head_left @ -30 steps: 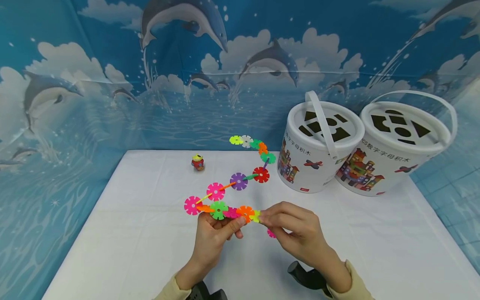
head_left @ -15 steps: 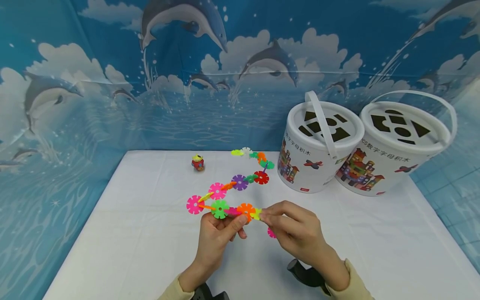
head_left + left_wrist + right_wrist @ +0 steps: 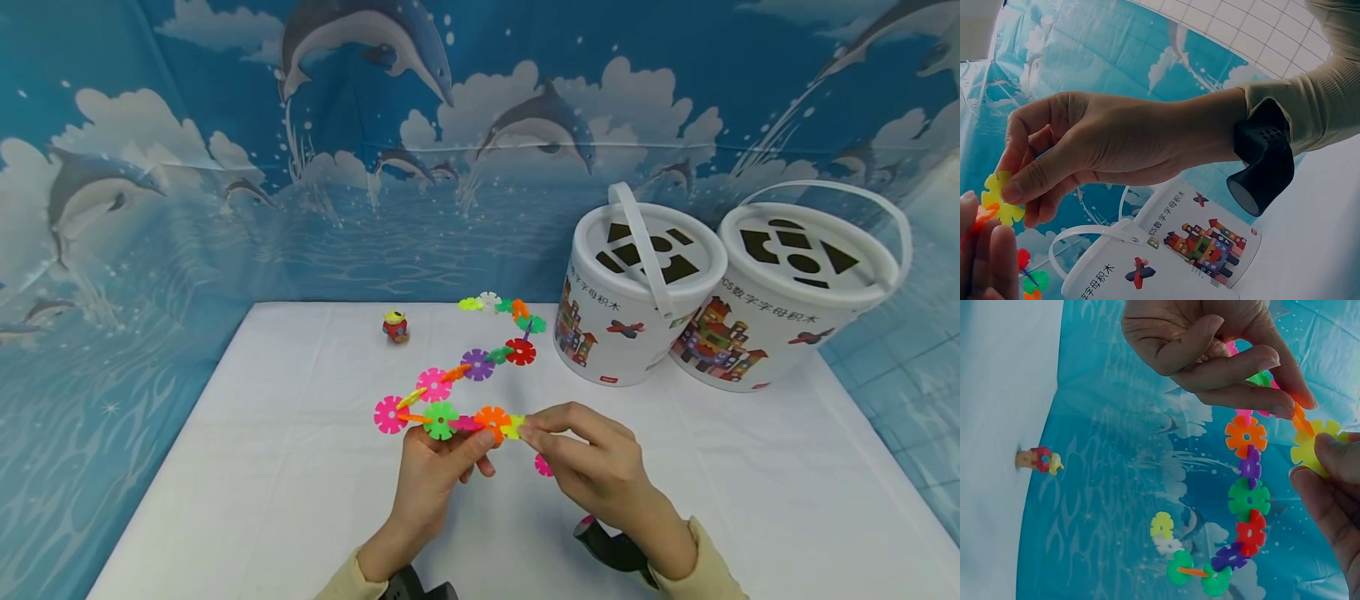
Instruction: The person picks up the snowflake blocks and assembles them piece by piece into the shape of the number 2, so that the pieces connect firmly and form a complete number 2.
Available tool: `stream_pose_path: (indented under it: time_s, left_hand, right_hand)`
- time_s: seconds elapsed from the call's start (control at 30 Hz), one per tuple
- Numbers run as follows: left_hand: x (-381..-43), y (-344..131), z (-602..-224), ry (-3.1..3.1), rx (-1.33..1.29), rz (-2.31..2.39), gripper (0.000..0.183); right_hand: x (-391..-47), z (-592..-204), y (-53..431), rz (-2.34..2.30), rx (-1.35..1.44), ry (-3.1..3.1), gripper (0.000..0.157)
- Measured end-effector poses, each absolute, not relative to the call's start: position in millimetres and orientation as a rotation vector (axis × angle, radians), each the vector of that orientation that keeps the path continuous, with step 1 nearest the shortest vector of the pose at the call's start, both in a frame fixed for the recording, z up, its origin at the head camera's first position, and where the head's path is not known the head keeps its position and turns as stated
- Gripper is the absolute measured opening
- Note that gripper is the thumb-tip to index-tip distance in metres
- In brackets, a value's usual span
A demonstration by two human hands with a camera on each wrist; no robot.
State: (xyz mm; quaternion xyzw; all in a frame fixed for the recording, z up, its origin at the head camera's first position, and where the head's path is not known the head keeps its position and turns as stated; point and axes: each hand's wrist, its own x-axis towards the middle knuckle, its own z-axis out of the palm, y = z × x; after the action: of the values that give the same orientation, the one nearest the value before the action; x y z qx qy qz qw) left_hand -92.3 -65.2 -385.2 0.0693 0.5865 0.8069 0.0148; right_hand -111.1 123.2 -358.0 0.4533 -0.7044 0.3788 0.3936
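A long chain of notched plastic snowflake discs (image 3: pixel 477 364) in several colours zigzags from my hands toward the back of the table. My left hand (image 3: pixel 429 479) pinches the orange disc (image 3: pixel 491 422) near the chain's front end, thumb on top. The yellow disc (image 3: pixel 513 427) slotted into that orange one is pinched between my right hand's (image 3: pixel 600 457) thumb and fingertips. In the right wrist view, the yellow disc (image 3: pixel 1316 447) and orange one meet edge to edge at an angle. A pink disc (image 3: pixel 543 465) shows beneath the right hand, partly hidden; what supports it I cannot tell.
Two white lidded buckets (image 3: pixel 611 325) with handles and shape-cut lids stand at the back right. A small red-and-yellow figurine (image 3: pixel 395 326) stands at the back left of the white-covered table (image 3: pixel 247 467). A dolphin-print curtain (image 3: pixel 337 233) hangs behind.
The chain's far end has dropped lower, and its discs have turned to different angles. Both hands keep almost the same place and the same hold.
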Motion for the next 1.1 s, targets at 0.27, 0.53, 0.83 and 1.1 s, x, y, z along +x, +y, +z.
stream_pose_path:
  time_s: [0.27, 0.53, 0.83, 1.1]
  left_hand:
    - [-93.9, -65.2, -386.4, 1.841, 0.247, 2.509, 0.021]
    - [-94.2, -65.8, -386.9, 1.92, 0.303, 2.566, 0.017]
    - [-96.1, -69.4, -385.5, 1.94, 0.317, 2.617, 0.015]
    - [-96.2, -72.3, -382.1, 1.918, 0.307, 2.623, 0.017]
  right_hand:
    - [-112.2, -360.5, 120.8, 0.941, 1.169, -1.779, 0.025]
    - [-113.1, -359.9, 122.0, 1.035, 1.18, -1.887, 0.024]
    - [-131.4, -374.8, 142.1, 1.171, 0.982, -2.381, 0.013]
    - [-159.8, -421.8, 145.9, 0.946, 0.746, -2.965, 0.014]
